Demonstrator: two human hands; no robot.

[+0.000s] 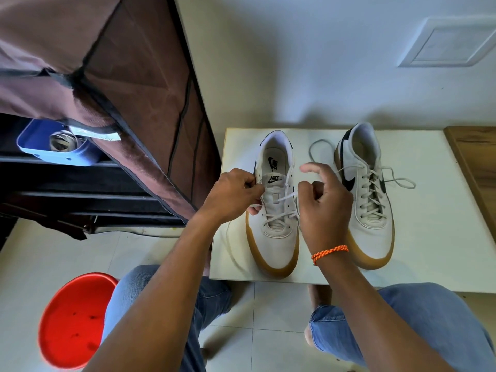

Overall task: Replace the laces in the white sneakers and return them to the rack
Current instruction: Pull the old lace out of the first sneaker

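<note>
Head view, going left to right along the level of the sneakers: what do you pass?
Blue tub → brown rack cover → left hand → left sneaker → right hand → right sneaker → wooden board.

White table (429, 210), 2 sneakers (273, 232)

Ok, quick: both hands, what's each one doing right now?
Left hand: pinching the lace at the left sneaker.
Right hand: curled round that lace's other end.

Both forearms extend from the lower frame toward centre. Left hand (230, 196), centre-left, has fingers curled, pinching a lace. Right hand (323, 204), centre-right, grips a lace, index finger extended, wrist banded orange.
</note>
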